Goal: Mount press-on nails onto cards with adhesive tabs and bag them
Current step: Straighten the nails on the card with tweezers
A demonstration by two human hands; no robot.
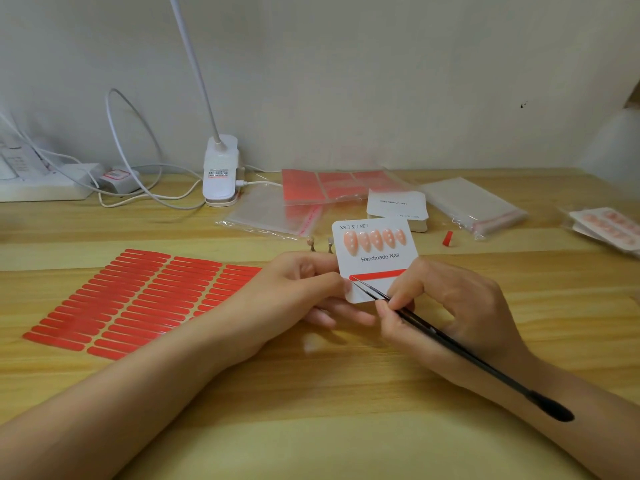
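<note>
Pink press-on nails, five in one row, sat along the top of a white card printed "Handmade Nail", with one red adhesive tab stuck across its lower part. The left hand pinched the card's left edge, its grip closed on it, holding it raised above the wooden desk. The right hand gripped black tweezers between thumb and fingers, the tips touching the tab's left end. At near left lay one sheet of red adhesive tabs in three columns. Farther back lay a stack of blank cards, a loose red backing strip and two lots of clear bags. One white clip lamp stood by the wall.
</note>
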